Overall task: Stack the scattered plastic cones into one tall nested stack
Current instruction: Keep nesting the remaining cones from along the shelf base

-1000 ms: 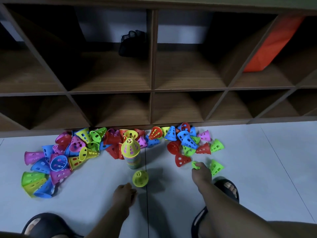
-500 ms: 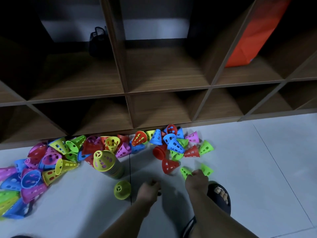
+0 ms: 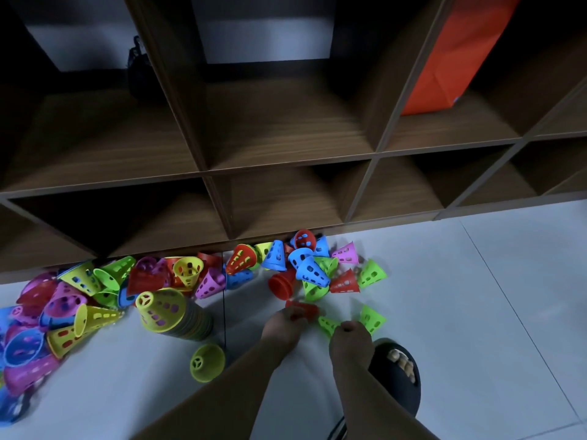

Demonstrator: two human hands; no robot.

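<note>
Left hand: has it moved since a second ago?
Yes. The left hand crossed the floor seam rightward, away from the lone lime cone, and now grips the red cone beside the right hand.

One nested stack [image 3: 165,309] and one yellow cone [image 3: 208,363] stand left of the left hand [image 3: 282,325], one red cone [image 3: 307,308] at it, two green cones [image 3: 327,325] [image 3: 372,319] by the right hand [image 3: 349,342].

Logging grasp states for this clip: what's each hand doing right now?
Left hand: grips a red cone.
Right hand: grips a green cone.
</note>
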